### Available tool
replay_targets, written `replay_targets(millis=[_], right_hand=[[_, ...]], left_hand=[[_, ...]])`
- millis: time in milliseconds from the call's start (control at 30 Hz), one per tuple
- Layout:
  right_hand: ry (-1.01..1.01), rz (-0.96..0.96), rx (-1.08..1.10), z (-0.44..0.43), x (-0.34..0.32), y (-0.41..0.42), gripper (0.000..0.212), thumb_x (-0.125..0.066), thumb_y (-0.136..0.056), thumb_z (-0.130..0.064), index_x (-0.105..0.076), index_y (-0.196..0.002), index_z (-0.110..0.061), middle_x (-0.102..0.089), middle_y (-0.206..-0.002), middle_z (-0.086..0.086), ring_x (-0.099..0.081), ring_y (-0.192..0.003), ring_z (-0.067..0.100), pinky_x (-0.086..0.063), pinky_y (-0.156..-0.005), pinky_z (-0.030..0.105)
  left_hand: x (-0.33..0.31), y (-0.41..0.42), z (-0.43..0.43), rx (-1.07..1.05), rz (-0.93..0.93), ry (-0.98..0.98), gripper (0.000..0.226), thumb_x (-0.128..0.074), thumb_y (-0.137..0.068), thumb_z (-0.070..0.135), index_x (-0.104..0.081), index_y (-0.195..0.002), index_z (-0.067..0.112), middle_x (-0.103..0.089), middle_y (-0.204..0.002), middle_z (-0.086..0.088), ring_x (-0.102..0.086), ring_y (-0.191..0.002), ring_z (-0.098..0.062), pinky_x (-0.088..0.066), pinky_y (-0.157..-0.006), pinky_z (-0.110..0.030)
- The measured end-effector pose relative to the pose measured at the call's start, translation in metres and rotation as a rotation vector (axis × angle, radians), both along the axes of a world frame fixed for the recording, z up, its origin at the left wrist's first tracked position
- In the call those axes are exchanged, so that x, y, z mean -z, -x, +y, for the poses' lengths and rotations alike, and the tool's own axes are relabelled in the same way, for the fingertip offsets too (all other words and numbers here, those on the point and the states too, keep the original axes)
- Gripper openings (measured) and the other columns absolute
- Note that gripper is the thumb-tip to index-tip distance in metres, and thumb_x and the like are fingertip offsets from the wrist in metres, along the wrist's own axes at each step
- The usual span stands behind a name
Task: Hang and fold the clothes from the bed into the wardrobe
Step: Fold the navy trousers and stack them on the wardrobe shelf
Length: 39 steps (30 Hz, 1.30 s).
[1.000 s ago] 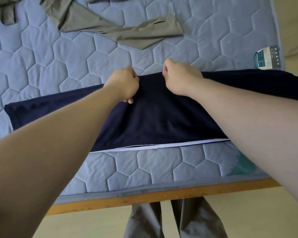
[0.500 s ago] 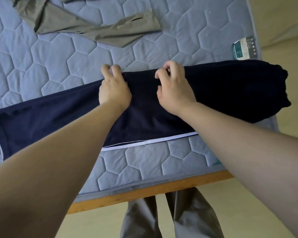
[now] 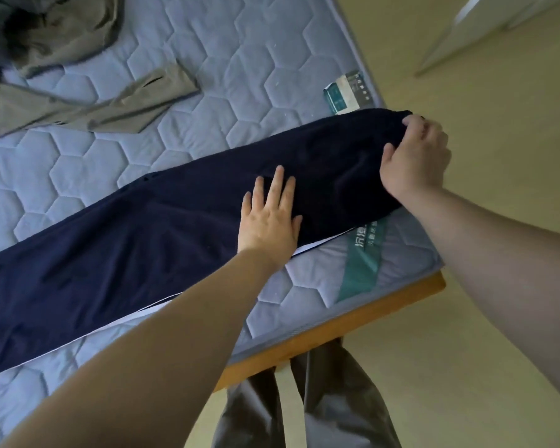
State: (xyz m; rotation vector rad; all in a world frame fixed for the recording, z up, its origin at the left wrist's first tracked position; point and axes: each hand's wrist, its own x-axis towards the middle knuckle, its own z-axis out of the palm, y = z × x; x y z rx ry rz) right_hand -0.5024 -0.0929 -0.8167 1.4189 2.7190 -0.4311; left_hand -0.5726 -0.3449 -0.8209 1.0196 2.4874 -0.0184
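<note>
Navy garment (image 3: 143, 247) runs off-frame; left fingers (image 3: 277, 185) press flat, right fingers (image 3: 413, 124) clutch its end.

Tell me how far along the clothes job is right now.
Early. Done: the navy garment lies stretched flat across the mattress. In hand: the left hand presses it while the right hand grips its end at the bed corner. Left: finishing this fold, plus the olive garment lying loose further back.
</note>
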Motion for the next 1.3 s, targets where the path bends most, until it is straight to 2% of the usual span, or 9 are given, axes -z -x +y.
replay_targets(millis=[100, 200, 333, 633, 833, 967, 1033, 1100, 1300], right_hand=[[0.285, 0.011, 0.286, 0.034, -0.001, -0.007, 0.073, -0.062, -0.093, -0.052, -0.035, -0.147, -0.011, -0.047, -0.144, 0.015, -0.047, -0.132, 0.037, -0.043, -0.104, 0.049], [0.598, 0.028, 0.380, 0.058, 0.002, -0.016, 0.075, -0.062, -0.082, -0.072, -0.062, -0.123, -0.010, -0.067, -0.122, 0.010, -0.064, -0.111, 0.033, -0.051, -0.086, 0.036], [0.780, 0.211, 0.385, 0.070, -0.005, -0.017, 0.058, -0.071, -0.082, -0.064, -0.073, -0.107, -0.012, -0.072, -0.104, 0.002, -0.068, -0.094, 0.022, -0.050, -0.072, 0.027], [0.630, 0.222, 0.115, 0.076, -0.052, -0.022, 0.048, -0.060, -0.094, -0.055, -0.058, -0.114, -0.012, -0.064, -0.111, 0.003, -0.061, -0.100, 0.024, -0.049, -0.087, 0.036], [0.462, 0.248, 0.186, 0.124, -0.097, -0.039, 0.050, -0.061, -0.090, -0.060, -0.060, -0.106, -0.013, -0.065, -0.100, 0.000, -0.063, -0.094, 0.024, -0.044, -0.074, 0.032], [0.465, 0.226, 0.036, 0.078, -0.137, -0.023, 0.052, -0.074, -0.084, -0.050, -0.059, -0.119, -0.015, -0.067, -0.111, 0.001, -0.063, -0.104, 0.028, -0.047, -0.081, 0.033], [0.488, 0.204, -0.092, 0.030, -0.155, -0.012, 0.070, -0.078, -0.080, -0.038, -0.048, -0.141, -0.019, -0.067, -0.123, 0.004, -0.062, -0.115, 0.030, -0.048, -0.089, 0.034], [0.477, 0.199, -0.218, -0.024, -0.167, -0.001, 0.081, -0.074, -0.081, -0.026, -0.035, -0.152, -0.019, -0.065, -0.126, 0.008, -0.061, -0.115, 0.032, -0.049, -0.087, 0.035], [0.453, 0.197, -0.476, -0.179, -0.163, 0.031, 0.099, -0.071, -0.087, -0.028, -0.008, -0.162, -0.012, -0.064, -0.115, 0.007, -0.056, -0.107, 0.031, -0.051, -0.088, 0.044]], left_hand=[[0.000, -0.003, 0.018, -0.010, 0.022, 0.014, 0.069, -0.035, -0.104, 0.050, -0.012, -0.161, 0.020, 0.000, -0.170, -0.003, -0.007, -0.156, -0.028, -0.016, -0.124, -0.049], [0.001, -0.004, 0.029, -0.003, 0.018, 0.023, 0.070, -0.031, -0.103, 0.054, -0.013, -0.161, 0.019, -0.002, -0.170, -0.004, -0.005, -0.156, -0.027, -0.015, -0.125, -0.048], [0.000, -0.008, 0.040, -0.035, 0.004, 0.080, 0.073, -0.034, -0.102, 0.053, -0.010, -0.162, 0.019, -0.001, -0.170, -0.003, -0.003, -0.156, -0.025, -0.013, -0.125, -0.047], [-0.015, -0.018, 0.079, -0.180, 0.002, 0.027, 0.068, -0.038, -0.104, 0.043, -0.015, -0.161, 0.013, -0.009, -0.170, -0.008, -0.012, -0.155, -0.027, -0.016, -0.124, -0.044], [-0.028, -0.030, 0.119, -0.046, -0.011, -0.289, 0.048, -0.057, -0.097, 0.029, -0.050, -0.142, 0.014, -0.043, -0.155, -0.006, -0.043, -0.137, -0.029, -0.037, -0.113, -0.046], [-0.073, -0.021, 0.146, -0.646, -0.548, -0.615, 0.017, -0.058, -0.101, 0.032, -0.065, -0.107, 0.018, -0.068, -0.102, 0.003, -0.065, -0.091, -0.015, -0.054, -0.094, -0.042], [-0.105, -0.009, 0.145, -0.999, -0.919, -0.847, 0.033, -0.051, -0.104, 0.042, -0.068, -0.105, 0.014, -0.071, -0.093, -0.003, -0.065, -0.078, -0.020, -0.058, -0.076, -0.038], [-0.128, 0.008, 0.119, -1.153, -1.103, -0.937, 0.056, -0.044, -0.102, 0.059, -0.070, -0.115, 0.011, -0.074, -0.102, -0.008, -0.068, -0.082, -0.025, -0.057, -0.070, -0.034], [-0.149, 0.047, -0.037, -1.298, -1.375, -0.932, 0.082, -0.034, -0.094, 0.076, -0.058, -0.140, 0.013, -0.065, -0.134, -0.015, -0.062, -0.125, -0.034, -0.046, -0.108, -0.048]])
